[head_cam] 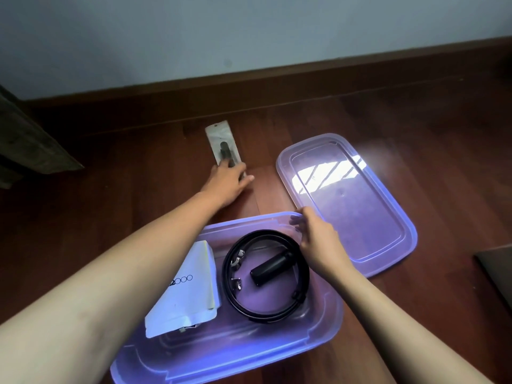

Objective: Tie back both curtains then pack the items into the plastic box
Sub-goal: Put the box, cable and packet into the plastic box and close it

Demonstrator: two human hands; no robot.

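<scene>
One plastic box (pixel 327 328) on the floor (pixel 138 189), uncovered. Holds one white pouch (pixel 185 289) at its left side, one coiled black cord (pixel 226 275) at its right, and one black cylinder (pixel 270 266) within the coil. One lid (pixel 360 217) flat on the floor, just right of the box. One clear packet (pixel 221 142) beyond the box, towards the wall. Left hand (pixel 228 182) laid on the packet's near end, fingers straight. Right hand (pixel 315 236) curled round the box's far right corner.
</scene>
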